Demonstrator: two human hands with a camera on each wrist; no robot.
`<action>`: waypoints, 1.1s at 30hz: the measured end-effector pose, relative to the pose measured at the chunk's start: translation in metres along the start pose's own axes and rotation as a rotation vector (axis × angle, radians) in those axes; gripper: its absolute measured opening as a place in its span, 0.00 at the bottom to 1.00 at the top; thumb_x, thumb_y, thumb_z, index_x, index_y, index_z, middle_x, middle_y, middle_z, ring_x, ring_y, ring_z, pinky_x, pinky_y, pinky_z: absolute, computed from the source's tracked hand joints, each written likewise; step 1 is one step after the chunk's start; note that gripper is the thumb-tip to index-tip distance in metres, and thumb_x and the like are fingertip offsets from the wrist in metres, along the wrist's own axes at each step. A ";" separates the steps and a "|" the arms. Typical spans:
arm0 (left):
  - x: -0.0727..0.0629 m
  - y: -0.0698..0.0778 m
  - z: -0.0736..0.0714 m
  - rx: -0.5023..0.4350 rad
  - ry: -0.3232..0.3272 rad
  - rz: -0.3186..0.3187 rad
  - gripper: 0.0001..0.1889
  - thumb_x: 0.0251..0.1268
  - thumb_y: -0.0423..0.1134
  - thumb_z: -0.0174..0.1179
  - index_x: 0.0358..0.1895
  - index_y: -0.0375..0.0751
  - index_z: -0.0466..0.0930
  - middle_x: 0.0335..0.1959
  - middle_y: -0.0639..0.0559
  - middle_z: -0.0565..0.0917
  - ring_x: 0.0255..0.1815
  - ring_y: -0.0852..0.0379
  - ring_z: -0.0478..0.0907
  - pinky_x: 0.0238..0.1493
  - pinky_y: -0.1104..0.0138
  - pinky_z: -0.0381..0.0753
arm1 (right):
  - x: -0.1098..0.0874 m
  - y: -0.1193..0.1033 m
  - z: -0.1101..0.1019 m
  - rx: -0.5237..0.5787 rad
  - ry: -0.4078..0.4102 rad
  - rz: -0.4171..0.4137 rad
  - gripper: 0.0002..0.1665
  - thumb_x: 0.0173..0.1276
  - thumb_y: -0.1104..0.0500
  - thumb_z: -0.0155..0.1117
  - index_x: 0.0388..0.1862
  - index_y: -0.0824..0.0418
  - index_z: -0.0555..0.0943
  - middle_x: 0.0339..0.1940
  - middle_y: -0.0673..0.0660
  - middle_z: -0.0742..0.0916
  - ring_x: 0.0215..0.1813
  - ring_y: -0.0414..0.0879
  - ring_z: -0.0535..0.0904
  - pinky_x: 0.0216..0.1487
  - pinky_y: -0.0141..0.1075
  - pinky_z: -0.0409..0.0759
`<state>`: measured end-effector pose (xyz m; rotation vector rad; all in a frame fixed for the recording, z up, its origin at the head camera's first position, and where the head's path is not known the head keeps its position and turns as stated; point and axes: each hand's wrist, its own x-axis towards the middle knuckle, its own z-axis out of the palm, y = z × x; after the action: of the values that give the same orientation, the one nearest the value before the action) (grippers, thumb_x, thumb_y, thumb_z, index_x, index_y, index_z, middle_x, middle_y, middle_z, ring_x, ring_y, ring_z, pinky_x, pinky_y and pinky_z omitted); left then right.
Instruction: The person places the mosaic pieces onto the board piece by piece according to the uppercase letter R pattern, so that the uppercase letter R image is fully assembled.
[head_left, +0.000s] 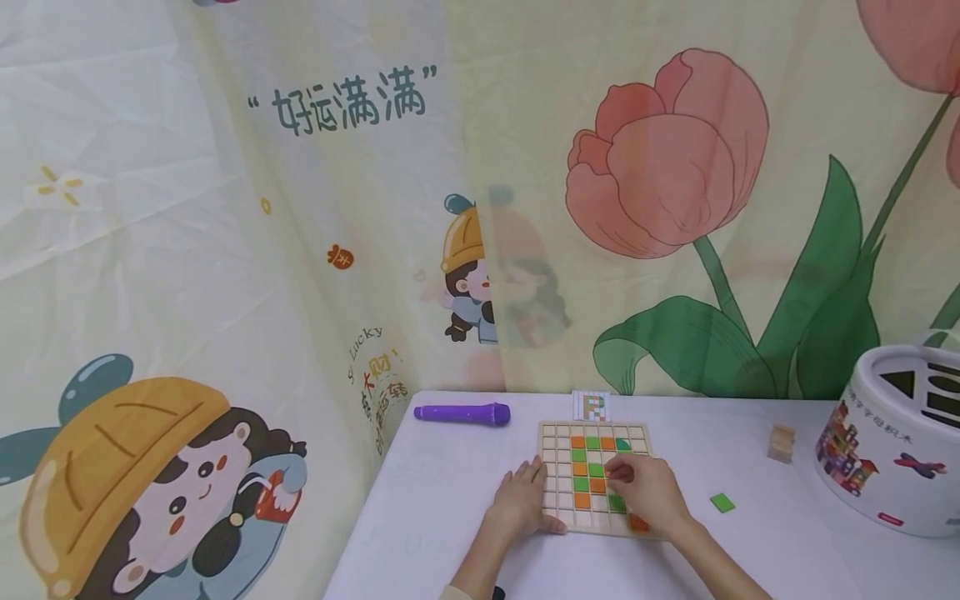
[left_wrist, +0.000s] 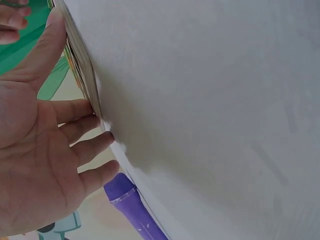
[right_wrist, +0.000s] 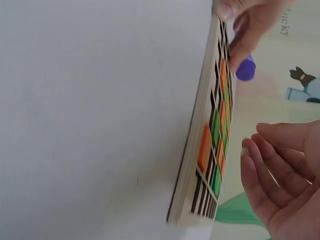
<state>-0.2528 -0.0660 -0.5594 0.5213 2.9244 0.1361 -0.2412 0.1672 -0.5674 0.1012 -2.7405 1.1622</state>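
A square wooden grid board (head_left: pixel 558 492) lies on the table, partly filled with orange and green tiles (head_left: pixel 582 500). My left hand (head_left: pixel 517 500) rests along its left edge, thumb at the near edge; in the left wrist view the straight fingers (left_wrist: pixel 95 177) touch the board's side. Above the board's right part is my right hand (head_left: pixel 652 492). In the right wrist view the right hand (right_wrist: pixel 285 175) has its thumb and fingertips bent close together, with no tile showing between them. The right hand hides part of the board.
A loose green tile (head_left: pixel 722 502) lies right of the board. Behind the board is a small pattern card (head_left: pixel 592 406). A purple microphone-shaped object (head_left: pixel 461 414) lies back left. Small wooden blocks (head_left: pixel 781 443) and a white bucket (head_left: pixel 888 450) stand at the right. Printed curtains (head_left: pixel 525 250) hang behind.
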 end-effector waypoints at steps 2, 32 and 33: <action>0.000 0.000 0.000 0.001 -0.002 0.003 0.59 0.47 0.67 0.75 0.80 0.38 0.64 0.82 0.45 0.64 0.81 0.46 0.62 0.79 0.50 0.64 | -0.001 0.005 -0.010 -0.023 0.022 0.018 0.11 0.61 0.65 0.79 0.43 0.60 0.89 0.30 0.46 0.88 0.35 0.41 0.82 0.39 0.33 0.84; -0.001 -0.002 0.002 0.011 0.014 0.012 0.59 0.47 0.67 0.75 0.80 0.39 0.64 0.82 0.47 0.64 0.81 0.45 0.62 0.79 0.48 0.65 | -0.017 0.086 -0.093 -0.265 -0.063 0.279 0.22 0.57 0.71 0.64 0.53 0.76 0.80 0.33 0.62 0.86 0.30 0.51 0.80 0.25 0.44 0.80; 0.000 -0.002 0.002 0.005 0.016 0.014 0.59 0.47 0.67 0.76 0.80 0.39 0.64 0.82 0.47 0.64 0.81 0.45 0.62 0.79 0.48 0.65 | -0.017 0.085 -0.095 -0.268 -0.059 0.277 0.23 0.56 0.71 0.65 0.53 0.76 0.80 0.32 0.62 0.86 0.30 0.52 0.80 0.26 0.45 0.80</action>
<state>-0.2527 -0.0680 -0.5616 0.5435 2.9381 0.1356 -0.2240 0.2945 -0.5660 -0.2898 -3.0039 0.8454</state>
